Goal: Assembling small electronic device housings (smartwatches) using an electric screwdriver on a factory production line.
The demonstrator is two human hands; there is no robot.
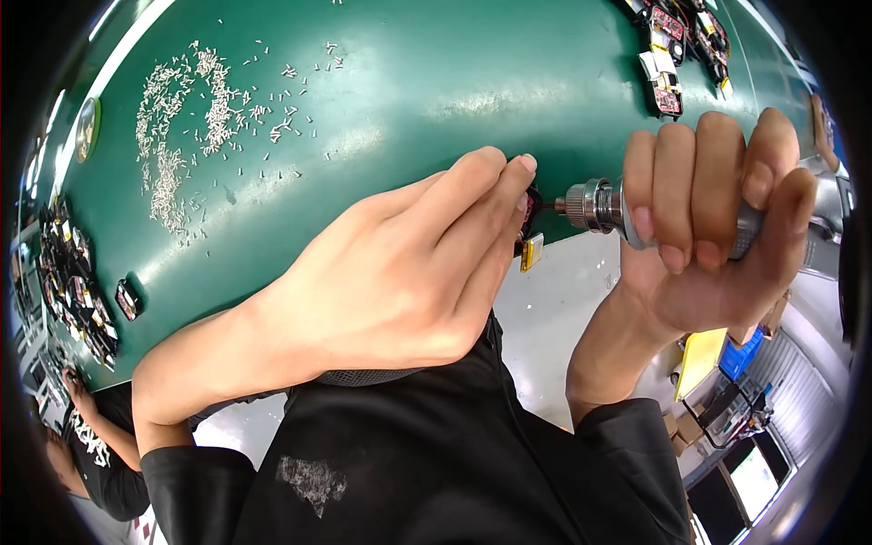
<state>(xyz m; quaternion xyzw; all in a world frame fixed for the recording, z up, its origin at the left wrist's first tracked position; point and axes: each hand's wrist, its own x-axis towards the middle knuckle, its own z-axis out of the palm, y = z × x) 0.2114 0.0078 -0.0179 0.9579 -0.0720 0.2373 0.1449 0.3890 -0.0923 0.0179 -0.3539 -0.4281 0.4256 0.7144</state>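
My left hand (413, 259) is closed around a small black electronic module (529, 218), and its fingers cover most of it. A silver and yellow battery-like pouch (532, 252) pokes out below those fingertips. My right hand (704, 213) grips a grey power screwdriver (596, 206) with a ridged metal collar, held level and pointing left. The driver's thin bit reaches the module's right side; whether it sits on a screw is hidden. Both hands are at the near edge of the green table (409, 82).
Many small loose screws (218, 109) are scattered at the table's left. Piled modules (77, 282) lie at the far left edge, with a single module (128, 298) beside them. More modules (665, 54) sit at the back right. Another person's arm (100, 427) shows at lower left.
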